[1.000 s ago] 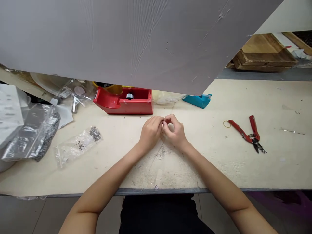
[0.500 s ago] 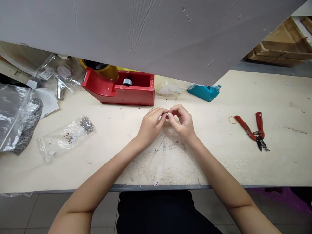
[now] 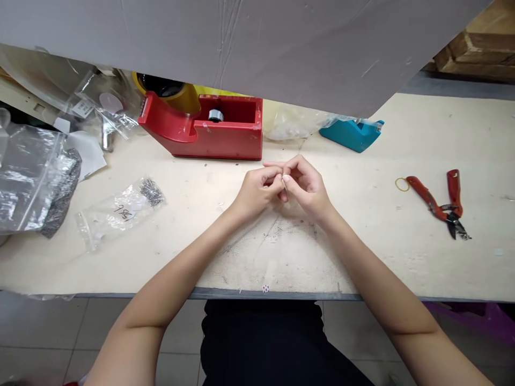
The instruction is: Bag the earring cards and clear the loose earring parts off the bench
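the left hand (image 3: 257, 193) and right hand (image 3: 308, 187) meet in a narrow pinch, their fingertips closed on a thin pale sliver (image 3: 284, 184), too small to tell what it is. the hands are over a pale workbench (image 3: 362, 268) scattered with specks. just past them sits a red tape dispenser (image 3: 237, 136), with a teal tape dispenser (image 3: 352, 135) further right. well to the right lie red-handled cutters (image 3: 438, 203), a rubber band (image 3: 401, 184) just beside them. to the left lies a clear zip bag (image 3: 116, 217) of small metal bits, with a larger bag (image 3: 30, 182) of dark bits beyond it.
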Available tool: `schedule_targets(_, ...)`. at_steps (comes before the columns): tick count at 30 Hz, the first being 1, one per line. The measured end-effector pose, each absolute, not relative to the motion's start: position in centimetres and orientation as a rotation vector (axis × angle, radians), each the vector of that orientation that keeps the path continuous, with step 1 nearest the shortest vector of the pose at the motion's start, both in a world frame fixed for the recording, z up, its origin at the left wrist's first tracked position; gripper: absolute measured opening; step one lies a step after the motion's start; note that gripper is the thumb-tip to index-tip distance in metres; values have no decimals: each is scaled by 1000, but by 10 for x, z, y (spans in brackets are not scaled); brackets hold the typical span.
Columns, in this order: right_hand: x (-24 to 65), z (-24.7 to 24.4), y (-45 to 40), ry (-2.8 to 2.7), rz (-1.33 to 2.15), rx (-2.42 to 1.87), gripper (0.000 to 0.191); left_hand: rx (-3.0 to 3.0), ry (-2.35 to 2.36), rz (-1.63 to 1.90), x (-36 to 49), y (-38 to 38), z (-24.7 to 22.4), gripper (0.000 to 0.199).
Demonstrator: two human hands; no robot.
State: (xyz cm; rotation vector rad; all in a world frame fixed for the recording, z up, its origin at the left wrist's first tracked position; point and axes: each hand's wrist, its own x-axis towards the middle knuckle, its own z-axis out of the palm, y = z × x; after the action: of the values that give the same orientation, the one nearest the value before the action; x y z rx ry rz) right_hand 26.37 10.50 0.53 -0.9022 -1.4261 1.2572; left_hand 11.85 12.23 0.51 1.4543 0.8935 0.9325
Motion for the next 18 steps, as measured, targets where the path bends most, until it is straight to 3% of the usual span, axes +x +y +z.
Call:
schedule_targets(6, 263, 22, 95, -1245, 1358, -841, 33, 1535, 761, 1056, 120, 109, 27, 34)
schedule_targets(11, 262, 40, 79, -1243, 1467, -673, 21, 1612, 705, 1078, 110, 89, 46, 27)
schedule_targets(18, 257, 29, 65, -1160, 1585, -617, 14, 1678, 702, 1044, 99, 73, 39, 22)
